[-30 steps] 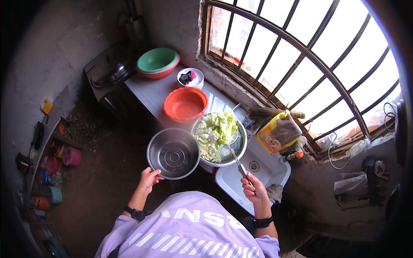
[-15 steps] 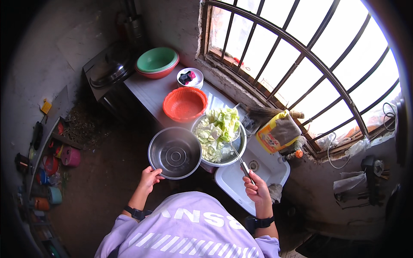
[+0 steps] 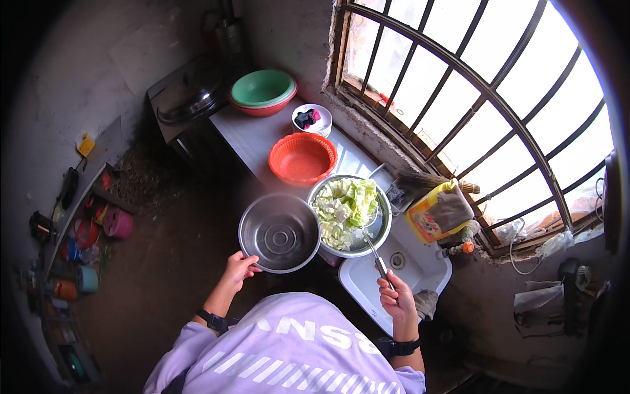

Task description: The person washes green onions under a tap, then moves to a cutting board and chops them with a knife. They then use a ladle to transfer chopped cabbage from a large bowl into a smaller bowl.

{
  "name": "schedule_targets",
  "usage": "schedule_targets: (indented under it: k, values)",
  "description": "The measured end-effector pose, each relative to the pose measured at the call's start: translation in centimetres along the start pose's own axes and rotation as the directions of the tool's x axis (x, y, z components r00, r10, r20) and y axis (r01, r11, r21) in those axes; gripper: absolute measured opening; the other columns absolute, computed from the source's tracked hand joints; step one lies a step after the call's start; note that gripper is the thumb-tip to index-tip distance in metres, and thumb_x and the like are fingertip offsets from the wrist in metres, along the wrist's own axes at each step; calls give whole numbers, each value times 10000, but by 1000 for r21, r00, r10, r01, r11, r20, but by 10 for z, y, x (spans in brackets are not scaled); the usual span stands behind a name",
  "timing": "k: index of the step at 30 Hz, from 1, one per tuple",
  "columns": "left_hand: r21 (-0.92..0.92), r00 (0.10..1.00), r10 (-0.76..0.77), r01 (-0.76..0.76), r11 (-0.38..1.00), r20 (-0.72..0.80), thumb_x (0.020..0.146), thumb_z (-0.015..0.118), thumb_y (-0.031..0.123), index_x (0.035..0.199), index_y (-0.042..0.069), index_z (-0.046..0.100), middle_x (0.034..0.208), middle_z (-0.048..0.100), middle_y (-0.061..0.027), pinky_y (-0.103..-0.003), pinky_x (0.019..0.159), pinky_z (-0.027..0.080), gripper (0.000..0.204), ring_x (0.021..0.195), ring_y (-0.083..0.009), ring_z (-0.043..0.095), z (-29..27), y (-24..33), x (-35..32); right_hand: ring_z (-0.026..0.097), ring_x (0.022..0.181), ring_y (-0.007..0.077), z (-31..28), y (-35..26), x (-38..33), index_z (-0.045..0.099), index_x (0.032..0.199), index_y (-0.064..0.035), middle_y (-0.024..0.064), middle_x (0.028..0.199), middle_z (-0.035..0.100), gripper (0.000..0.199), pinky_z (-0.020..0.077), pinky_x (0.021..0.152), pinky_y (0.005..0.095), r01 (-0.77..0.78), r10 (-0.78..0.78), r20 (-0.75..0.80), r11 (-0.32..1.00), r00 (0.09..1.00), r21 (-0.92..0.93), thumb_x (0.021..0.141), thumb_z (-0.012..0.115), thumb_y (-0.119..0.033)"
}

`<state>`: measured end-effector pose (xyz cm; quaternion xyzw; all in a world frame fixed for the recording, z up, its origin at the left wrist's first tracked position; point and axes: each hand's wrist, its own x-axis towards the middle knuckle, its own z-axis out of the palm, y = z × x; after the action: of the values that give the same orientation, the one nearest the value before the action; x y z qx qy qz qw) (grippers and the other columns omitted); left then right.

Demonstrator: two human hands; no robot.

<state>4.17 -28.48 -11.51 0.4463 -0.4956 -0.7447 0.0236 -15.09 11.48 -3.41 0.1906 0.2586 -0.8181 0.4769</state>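
Note:
My left hand (image 3: 239,268) grips the near rim of an empty steel bowl (image 3: 279,232) held beside the counter. My right hand (image 3: 395,297) holds the handle of a metal ladle (image 3: 371,245), whose scoop rests inside a second steel bowl (image 3: 382,228) filled with chopped pale green cabbage (image 3: 344,210). That bowl stands partly over a white sink (image 3: 367,284). The two bowls touch side by side.
An orange basket (image 3: 302,158), a small white plate with dark items (image 3: 311,119) and stacked green and red basins (image 3: 263,91) line the grey counter (image 3: 248,134). A yellow bottle (image 3: 432,214) stands on the sill under a barred window (image 3: 459,85). Shelves with jars (image 3: 72,249) are at left.
My right hand has shifted the ladle slightly within the cabbage bowl. My left hand stays on the empty bowl's rim.

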Motion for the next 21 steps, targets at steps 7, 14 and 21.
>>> schedule_targets:
  k: [7, 14, 21]
  values:
    - [-11, 1000, -10, 10, 1000, -9, 869, 675, 106, 902, 60, 575, 805, 670, -61, -185, 447, 449, 115, 630, -155, 684, -2, -3, -1, 330, 468, 5, -2, 1, 1, 508, 1256, -39, 31, 754, 496, 299, 274, 365, 153, 1, -1, 7, 1000, 1000, -5, 1019, 488, -222]
    - [-2, 999, -17, 16, 1000, -27, 865, 679, 118, 900, 58, 575, 807, 671, -61, -196, 448, 453, 125, 633, -164, 686, -4, -7, -1, 331, 472, 6, -4, 3, 0, 505, 1266, -39, 35, 759, 503, 310, 280, 372, 155, -5, 5, -2, 1000, 1000, -4, 1016, 495, -222]
    - [-6, 1000, -9, 9, 1000, -3, 867, 678, 120, 917, 58, 575, 816, 676, -67, -195, 445, 450, 130, 647, -166, 689, -3, -10, 0, 334, 476, 8, -9, 6, 2, 507, 1266, -42, 38, 763, 507, 306, 275, 373, 157, 6, -6, 9, 1000, 1000, 7, 1018, 489, -220]
